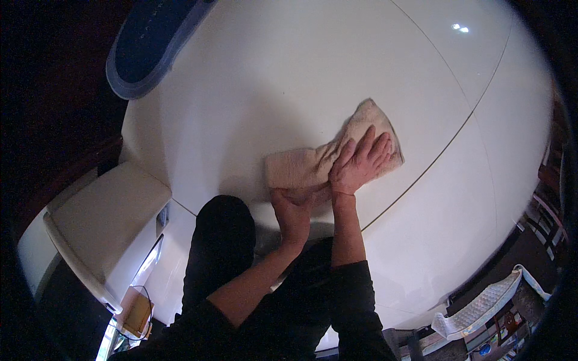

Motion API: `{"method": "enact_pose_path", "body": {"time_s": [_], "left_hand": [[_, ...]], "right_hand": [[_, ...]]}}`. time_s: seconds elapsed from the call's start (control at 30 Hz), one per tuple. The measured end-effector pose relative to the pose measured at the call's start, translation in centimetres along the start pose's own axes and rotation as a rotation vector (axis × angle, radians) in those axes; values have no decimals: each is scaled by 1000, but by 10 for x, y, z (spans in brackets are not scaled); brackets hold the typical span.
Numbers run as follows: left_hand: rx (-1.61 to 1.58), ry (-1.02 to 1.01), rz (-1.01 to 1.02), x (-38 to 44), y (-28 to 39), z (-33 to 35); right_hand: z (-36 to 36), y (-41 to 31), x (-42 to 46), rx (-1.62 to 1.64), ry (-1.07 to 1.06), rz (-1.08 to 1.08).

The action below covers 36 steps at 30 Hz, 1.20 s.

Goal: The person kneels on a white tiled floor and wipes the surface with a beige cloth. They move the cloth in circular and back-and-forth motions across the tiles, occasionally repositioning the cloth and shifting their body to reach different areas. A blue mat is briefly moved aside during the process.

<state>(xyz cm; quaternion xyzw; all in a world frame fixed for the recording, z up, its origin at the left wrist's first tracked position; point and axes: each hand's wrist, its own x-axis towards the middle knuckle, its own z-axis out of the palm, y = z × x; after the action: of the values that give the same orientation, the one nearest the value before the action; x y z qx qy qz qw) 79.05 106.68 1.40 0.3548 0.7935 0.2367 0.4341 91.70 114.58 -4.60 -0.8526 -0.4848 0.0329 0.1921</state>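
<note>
A folded beige cloth (293, 167) lies crumpled on a glossy white floor (253, 117) in front of my knees. My right hand (361, 162) presses flat on its right part, fingers spread slightly and pointing away from me. At the cloth's near edge is my left hand (295, 207), its fingers partly tucked under the fabric and hidden. Both wrists are close together. The cloth bunches into folds between the two hands, and its far right corner sticks out past my right fingertips.
A dark blue mat with a grey border (144, 45) lies at the upper left. A pale box-like piece of furniture (108, 216) stands to the left. My dark-trousered knee (226, 225) is beside my left hand. A white quilted pad (483, 302) is at the lower right.
</note>
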Motion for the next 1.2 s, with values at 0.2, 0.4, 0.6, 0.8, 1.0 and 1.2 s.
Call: {"method": "enact_pose_path", "body": {"time_s": [0.2,0.4,0.6,0.8,1.0,1.2], "left_hand": [[-225,46,53,37,21,5],[257,69,180,83,32,-1],[402,14,341,116,42,-9],[373,-82,525,158,58,-12],[269,-457,328,177,95,-48],[324,-862,253,214,84,-98]], "right_hand": [[10,-17,13,-31,10,-43],[17,-22,17,-41,-68,-124],[22,-38,25,59,-141,-279],[28,-59,43,210,-252,-493],[31,-73,52,309,-386,-658],[27,-84,55,410,-505,-760]]}}
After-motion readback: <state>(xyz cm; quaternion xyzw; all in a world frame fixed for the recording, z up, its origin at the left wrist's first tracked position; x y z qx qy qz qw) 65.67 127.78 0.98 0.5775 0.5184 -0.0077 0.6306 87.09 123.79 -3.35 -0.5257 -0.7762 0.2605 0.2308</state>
